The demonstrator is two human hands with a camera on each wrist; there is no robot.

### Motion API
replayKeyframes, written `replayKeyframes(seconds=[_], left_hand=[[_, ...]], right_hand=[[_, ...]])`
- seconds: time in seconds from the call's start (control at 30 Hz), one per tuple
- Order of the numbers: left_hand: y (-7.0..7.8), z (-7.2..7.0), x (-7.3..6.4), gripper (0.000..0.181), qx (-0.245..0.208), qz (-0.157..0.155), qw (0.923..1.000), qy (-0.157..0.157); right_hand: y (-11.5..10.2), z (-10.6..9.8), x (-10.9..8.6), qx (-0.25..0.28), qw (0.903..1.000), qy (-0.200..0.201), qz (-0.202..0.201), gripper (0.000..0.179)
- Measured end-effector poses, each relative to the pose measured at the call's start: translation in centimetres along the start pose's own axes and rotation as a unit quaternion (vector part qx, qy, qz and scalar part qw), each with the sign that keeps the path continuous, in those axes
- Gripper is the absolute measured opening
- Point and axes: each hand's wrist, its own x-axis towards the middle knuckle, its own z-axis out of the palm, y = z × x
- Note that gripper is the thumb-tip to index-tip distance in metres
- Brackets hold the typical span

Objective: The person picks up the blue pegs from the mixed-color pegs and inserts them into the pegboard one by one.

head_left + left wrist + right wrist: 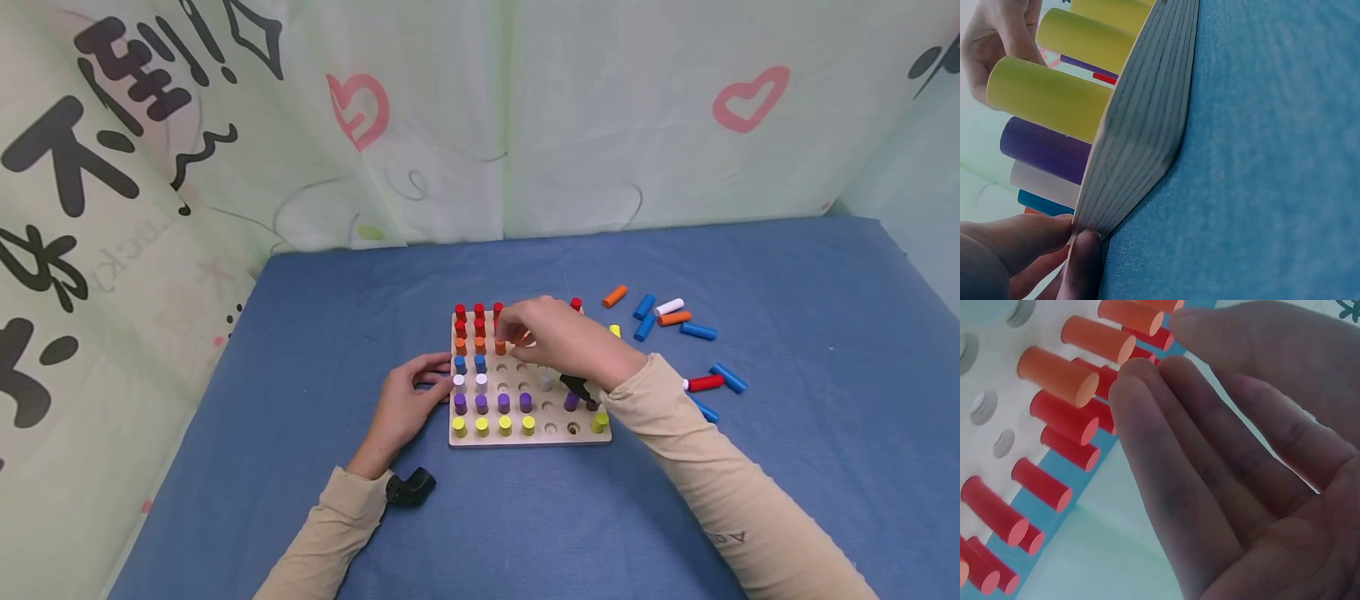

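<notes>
A wooden pegboard (530,442) lies on the blue cloth, with red, orange, blue, white, purple and yellow pegs standing in rows and several bare holes in its middle and right. My left hand (405,406) holds its left edge; in the left wrist view the thumb and a finger meet at the plywood side (1141,125). My right hand (562,337) hovers over the upper middle, hiding some pegs. In the right wrist view its fingers (1160,469) are fairly straight, with nothing between them and the thumb, beside the orange pegs (1057,375) and red pegs (1063,419).
Loose pegs lie right of the board: a blue one (699,332), a white one (669,307) and an orange one (615,296) among several. A red peg (705,382) lies by the right sleeve (712,467), which covers part of the cloth. A hanging sheet (600,150) borders the back.
</notes>
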Motion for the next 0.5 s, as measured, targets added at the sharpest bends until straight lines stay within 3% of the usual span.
replayKeyframes(seconds=[0.5], left_hand=[[-0.1,-0.1,0.0,0.035,0.004,0.002,1.0000,0.002]], right_hand=[[1.5,-0.6,-1.5,-0.011,0.9995,0.014,0.026,0.019]])
